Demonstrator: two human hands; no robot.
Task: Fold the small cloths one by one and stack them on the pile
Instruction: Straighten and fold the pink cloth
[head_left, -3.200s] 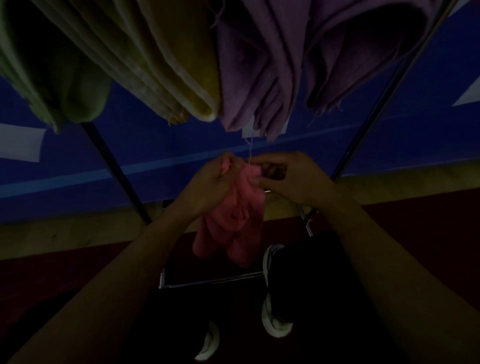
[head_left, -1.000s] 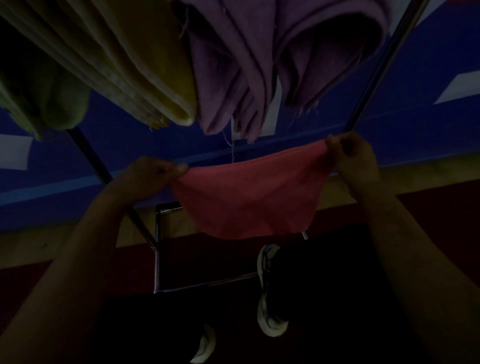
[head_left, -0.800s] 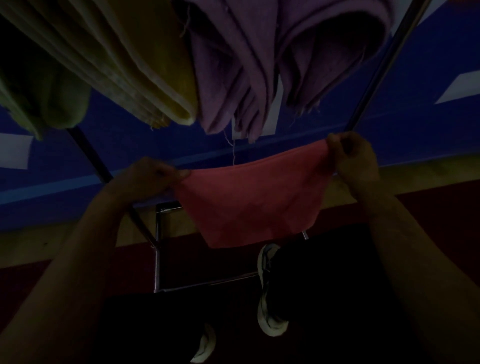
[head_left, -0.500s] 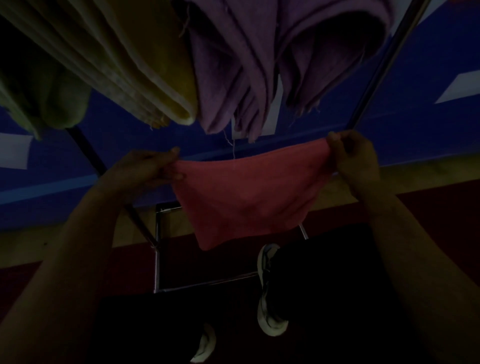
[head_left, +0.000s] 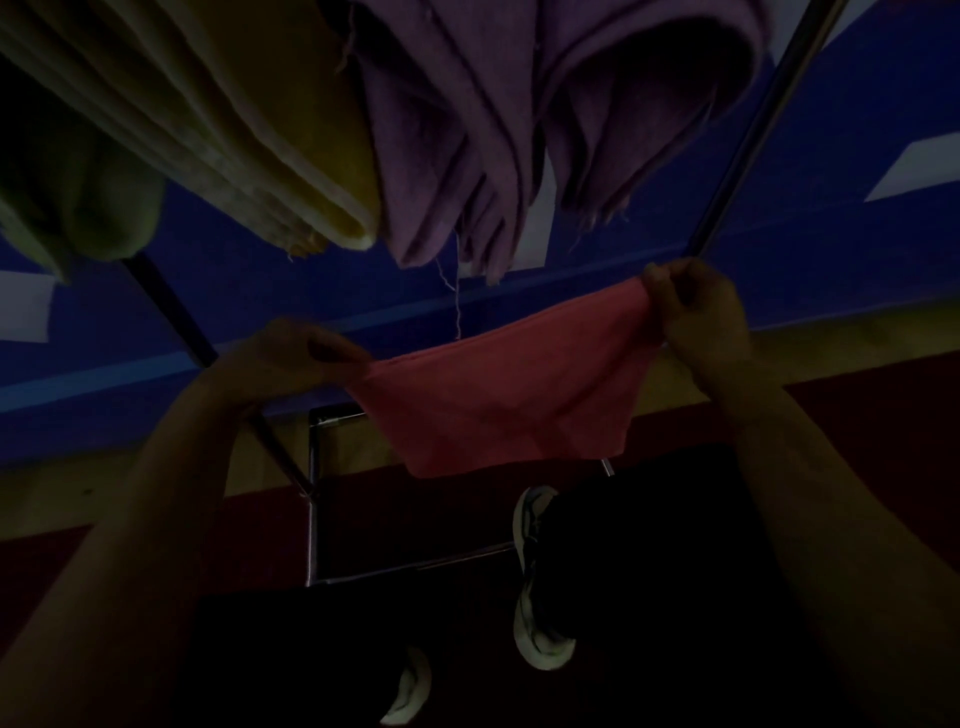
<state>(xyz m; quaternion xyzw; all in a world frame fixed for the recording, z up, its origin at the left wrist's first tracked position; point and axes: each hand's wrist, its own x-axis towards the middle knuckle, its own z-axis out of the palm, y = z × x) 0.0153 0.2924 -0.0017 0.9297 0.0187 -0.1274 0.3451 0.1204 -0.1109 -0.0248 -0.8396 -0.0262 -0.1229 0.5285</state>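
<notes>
The room is dark, with a blue wall (head_left: 779, 270) behind and purple cloths (head_left: 467, 130) and yellow cloths (head_left: 234, 119) hung on a rack above. A pink cloth (head_left: 498, 400) is held up in the air, spread between the hands. One top corner is pinched by the left hand (head_left: 296, 358), the other by the right hand (head_left: 696, 312). It looks opened out and ready to be folded. Next, the two corners likely need to be brought together.
</notes>
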